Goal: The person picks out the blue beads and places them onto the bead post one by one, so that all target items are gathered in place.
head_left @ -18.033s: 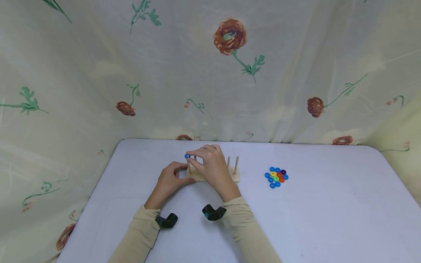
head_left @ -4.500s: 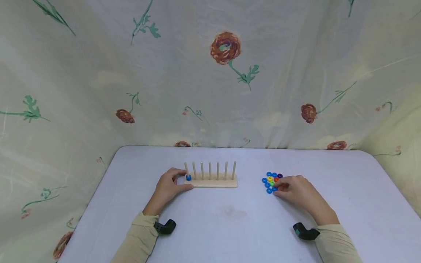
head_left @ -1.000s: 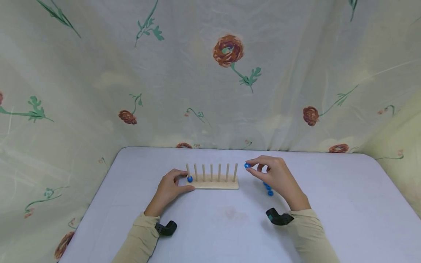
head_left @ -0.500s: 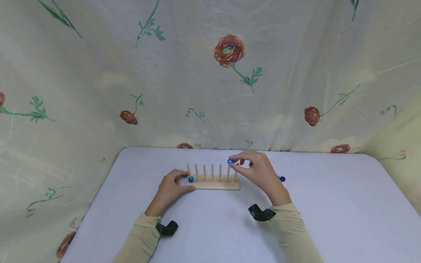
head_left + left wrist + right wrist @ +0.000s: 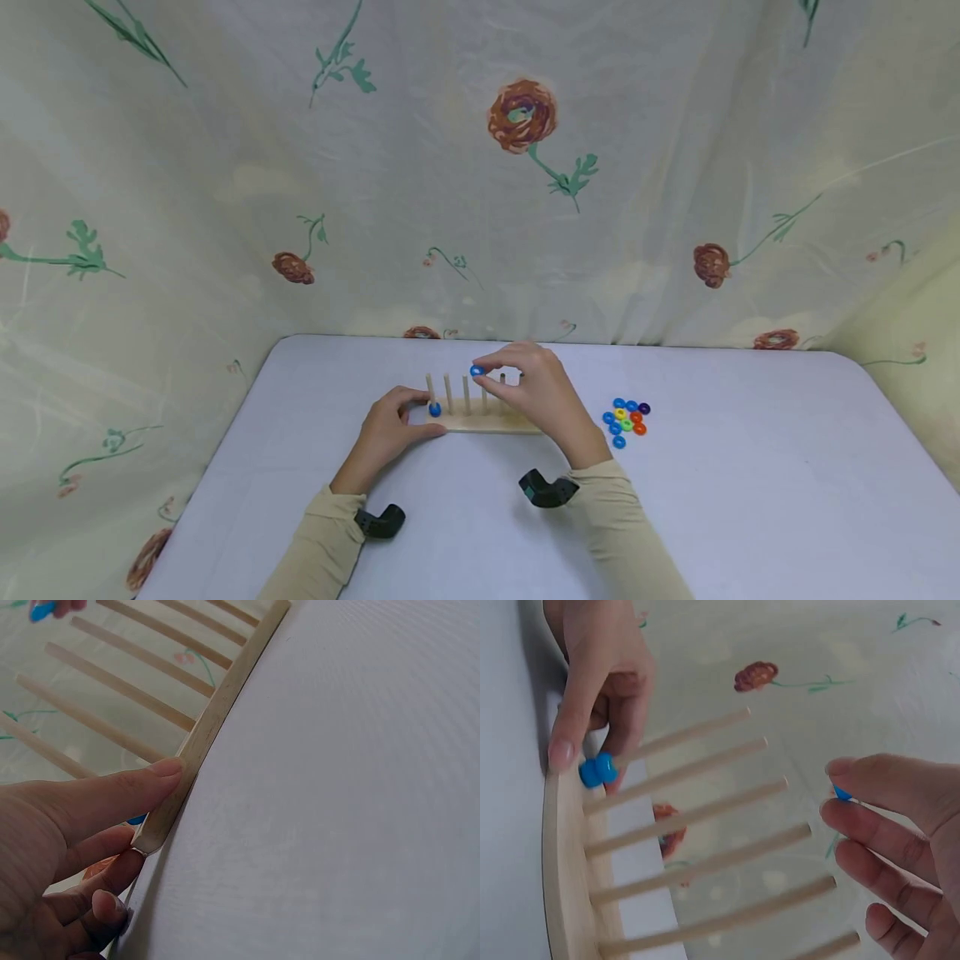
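Note:
A wooden peg board point(image 5: 495, 423) with a row of upright pegs stands on the table. My left hand point(image 5: 393, 425) grips its left end, thumb point(image 5: 154, 776) along the front edge and fingers round the end. Two blue ring beads point(image 5: 598, 770) sit stacked at the foot of the leftmost peg, beside the left thumb. Between thumb and forefinger my right hand point(image 5: 536, 392) pinches another blue ring bead point(image 5: 477, 371), held level with the peg tops around the middle of the row. The right hand hides part of the right-hand pegs in the head view.
Right of the board lies a loose cluster of ring beads: several blue ones point(image 5: 618, 442), a yellow one point(image 5: 620, 413), a green one point(image 5: 627, 425), orange ones point(image 5: 640, 429) and a dark purple one point(image 5: 644, 408). A floral curtain point(image 5: 630, 208) hangs behind the white table point(image 5: 750, 467).
My right hand has taken a blue bead from the cluster and carried it left, over the pegs. The left hand keeps its grip. Beads now sit on the leftmost peg, bare 18 seconds ago.

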A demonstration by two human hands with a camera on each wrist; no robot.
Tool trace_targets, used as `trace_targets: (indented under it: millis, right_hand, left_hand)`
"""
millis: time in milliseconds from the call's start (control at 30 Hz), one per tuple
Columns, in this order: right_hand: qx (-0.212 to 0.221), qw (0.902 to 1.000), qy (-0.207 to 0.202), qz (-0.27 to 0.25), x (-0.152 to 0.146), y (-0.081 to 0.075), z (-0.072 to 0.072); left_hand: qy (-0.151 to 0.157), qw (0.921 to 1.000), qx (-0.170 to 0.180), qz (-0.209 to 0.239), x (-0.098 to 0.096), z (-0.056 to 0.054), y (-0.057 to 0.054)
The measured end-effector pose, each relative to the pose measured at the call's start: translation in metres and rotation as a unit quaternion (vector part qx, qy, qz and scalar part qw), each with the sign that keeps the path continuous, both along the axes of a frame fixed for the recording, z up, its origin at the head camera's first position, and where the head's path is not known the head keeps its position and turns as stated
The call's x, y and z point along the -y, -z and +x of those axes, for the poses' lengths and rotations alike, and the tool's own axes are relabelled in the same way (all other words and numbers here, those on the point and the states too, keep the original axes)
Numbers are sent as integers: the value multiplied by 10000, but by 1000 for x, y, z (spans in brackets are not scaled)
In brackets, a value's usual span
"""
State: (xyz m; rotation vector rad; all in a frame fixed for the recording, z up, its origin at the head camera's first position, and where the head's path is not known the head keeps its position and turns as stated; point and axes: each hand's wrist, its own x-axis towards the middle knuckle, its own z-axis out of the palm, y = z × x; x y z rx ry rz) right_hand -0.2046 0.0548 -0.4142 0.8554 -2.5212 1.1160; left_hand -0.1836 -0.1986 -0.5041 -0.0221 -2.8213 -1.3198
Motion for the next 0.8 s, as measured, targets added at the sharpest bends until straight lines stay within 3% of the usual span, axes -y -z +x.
trace_targets:
  millis: [433, 800]
  right_hand:
    - [-258, 9995, -149, 39, 43, 1, 3]
    - [-1294, 9915, -131, -5, 58, 11, 1]
  left_hand:
    - [6, 10000, -5, 38, 0, 2, -2]
    - [87, 9999, -77, 71, 3, 2, -1]
